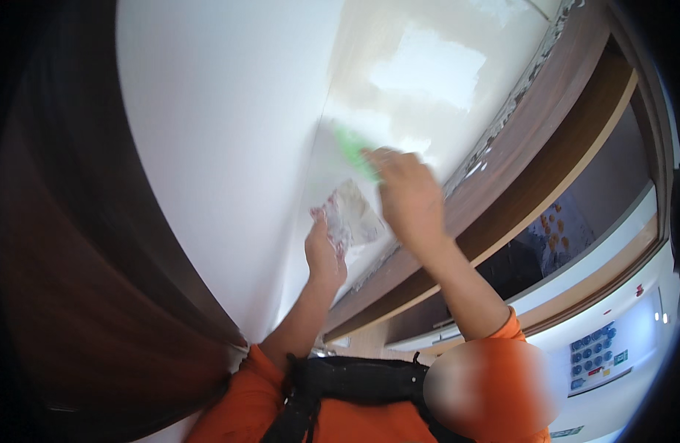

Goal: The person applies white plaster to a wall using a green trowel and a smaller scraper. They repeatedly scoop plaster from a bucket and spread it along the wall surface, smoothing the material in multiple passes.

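Observation:
A green flat spreader (352, 145), smeared by motion, is pinched in my right hand (410, 193). Its far edge lies at the pale wall (222, 140), close to a thin vertical seam. Bright white patches of filler (428, 70) mark the beige part of the wall above. Below the spreader, my left hand (325, 255) grips the edge of a flat, roughly square piece (357, 210) caked with whitish paste. Its exact kind is unclear. This piece is beside my right wrist, apart from the green spreader.
A dark brown panel (67, 258) curves along the left side. On the right runs a wooden frame (528, 140) with a rough, broken plaster edge (502, 122) beside it. Farther right are a recessed opening (606, 177) and a blue-white panel (595, 351).

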Demonstrator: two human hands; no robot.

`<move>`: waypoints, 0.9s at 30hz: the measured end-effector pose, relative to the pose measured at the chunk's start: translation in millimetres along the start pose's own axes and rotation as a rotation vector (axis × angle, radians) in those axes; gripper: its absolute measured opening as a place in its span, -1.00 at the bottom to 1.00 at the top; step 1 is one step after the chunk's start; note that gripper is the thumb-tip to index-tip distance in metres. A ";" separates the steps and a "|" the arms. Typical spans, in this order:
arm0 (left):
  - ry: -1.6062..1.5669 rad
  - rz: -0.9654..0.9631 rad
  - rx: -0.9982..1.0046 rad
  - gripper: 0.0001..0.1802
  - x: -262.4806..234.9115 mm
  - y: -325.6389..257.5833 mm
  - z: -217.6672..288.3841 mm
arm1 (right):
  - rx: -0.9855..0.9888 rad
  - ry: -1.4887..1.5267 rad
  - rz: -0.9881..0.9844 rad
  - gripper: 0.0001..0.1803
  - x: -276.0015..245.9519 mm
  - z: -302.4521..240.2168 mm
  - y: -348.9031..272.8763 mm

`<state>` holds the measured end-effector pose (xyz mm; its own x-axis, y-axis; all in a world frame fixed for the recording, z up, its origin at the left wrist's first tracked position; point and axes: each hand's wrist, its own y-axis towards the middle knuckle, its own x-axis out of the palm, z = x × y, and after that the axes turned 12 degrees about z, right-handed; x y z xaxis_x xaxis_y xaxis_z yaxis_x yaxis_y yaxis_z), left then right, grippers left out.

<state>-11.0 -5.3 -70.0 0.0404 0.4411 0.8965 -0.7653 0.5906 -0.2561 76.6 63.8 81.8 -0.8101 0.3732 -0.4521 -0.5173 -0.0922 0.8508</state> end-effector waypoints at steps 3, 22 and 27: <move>0.020 -0.001 0.066 -0.50 -0.4 6.8 1.6 | 0.352 0.245 -0.006 -0.61 -43.3 25.6 -22.2; 0.336 -0.178 0.347 -0.50 0.1 -10.6 4.6 | 0.743 0.581 -0.139 -0.72 -18.2 -10.0 -147.7; 0.150 -0.194 0.209 -0.47 -3.9 7.2 0.1 | 1.387 0.922 -0.099 -0.72 -24.4 -3.8 -122.1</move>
<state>-16.7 -2.8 -75.3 0.2807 0.4378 0.8541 -0.8490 0.5284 0.0082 158.5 62.5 -12.1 -0.9324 -0.3522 -0.0817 -0.3610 0.9188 0.1595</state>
